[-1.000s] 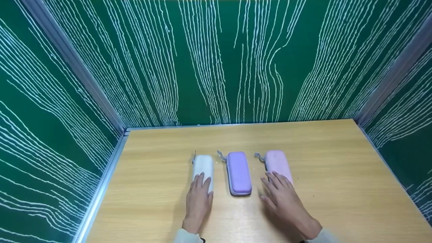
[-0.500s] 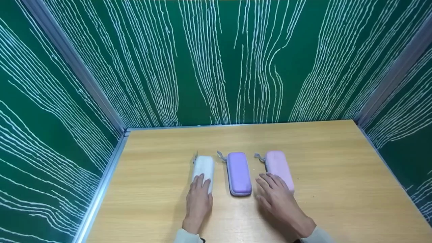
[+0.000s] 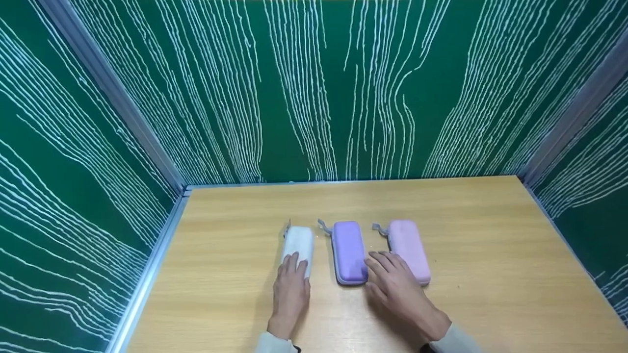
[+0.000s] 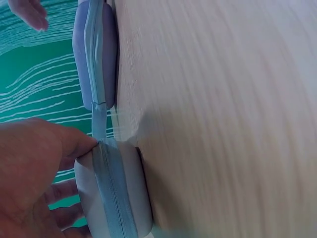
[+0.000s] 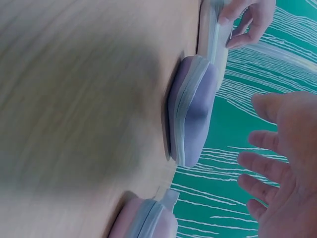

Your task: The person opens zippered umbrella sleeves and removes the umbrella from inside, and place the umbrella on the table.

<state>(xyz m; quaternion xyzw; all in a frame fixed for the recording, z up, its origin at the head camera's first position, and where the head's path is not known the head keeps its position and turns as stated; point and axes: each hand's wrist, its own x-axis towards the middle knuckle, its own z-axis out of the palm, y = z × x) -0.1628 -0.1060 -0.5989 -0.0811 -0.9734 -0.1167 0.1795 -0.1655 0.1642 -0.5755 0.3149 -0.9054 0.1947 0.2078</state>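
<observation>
Three zipped pencil cases lie side by side, their far ends bearing grey pull loops. My left hand (image 3: 291,298) grips the near part of the white pencil case (image 3: 298,241). Its fingers lie over the top and its thumb (image 4: 81,141) touches the zip edge at the near end. The purple pencil case (image 3: 349,251) sits in the middle. My right hand (image 3: 400,289) hovers low at the near right of it, fingers apart and holding nothing in the right wrist view. The pink pencil case (image 3: 409,250) is on the right, partly covered by this hand in the head view.
The cases rest on a pale wooden table (image 3: 230,235). Green panels (image 3: 289,162) with wavy white lines rise at the back and both sides, joined by grey metal posts (image 3: 122,105).
My right hand has moved left, off the pink case and toward the purple one, uncovering more of the pink case. My left hand stays on the white case, which has shifted slightly right.
</observation>
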